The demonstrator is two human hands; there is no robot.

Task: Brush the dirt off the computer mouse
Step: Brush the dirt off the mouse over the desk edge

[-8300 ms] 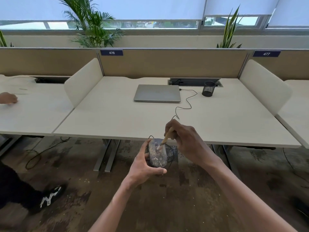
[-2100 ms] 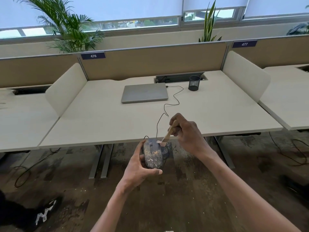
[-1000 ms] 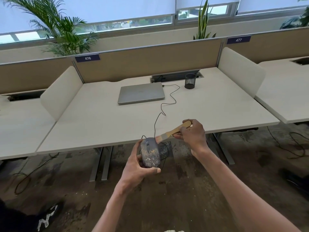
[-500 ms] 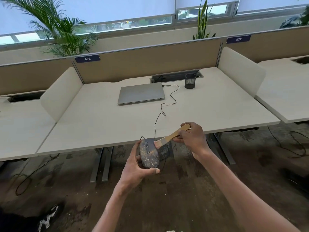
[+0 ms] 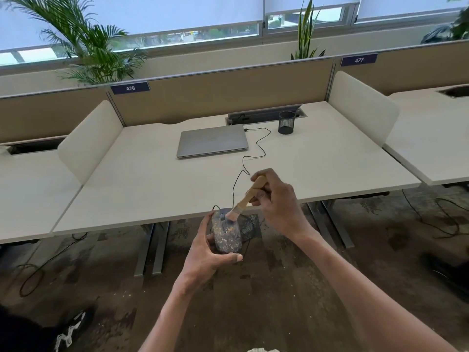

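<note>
A grey computer mouse (image 5: 227, 233), speckled with pale dirt, is held in the air just off the desk's front edge. My left hand (image 5: 206, 252) grips it from the left and below, thumb across its near end. My right hand (image 5: 275, 201) grips the wooden handle of a small brush (image 5: 247, 196). The brush slants down to the left and its pale bristles touch the mouse's far end beside the scroll wheel. The mouse's black cable (image 5: 242, 168) runs across the desk to the laptop.
On the white desk (image 5: 152, 184) lie a shut grey laptop (image 5: 212, 143) and a black mesh pen cup (image 5: 286, 122). Side dividers stand left and right, with neighbouring desks beyond. Dark floor with cables lies below; someone's shoe (image 5: 68, 329) shows at the bottom left.
The brush swung from a flat slant to a steeper one. Its bristles moved from the mouse's right edge onto its far top. My left hand keeps holding the mouse.
</note>
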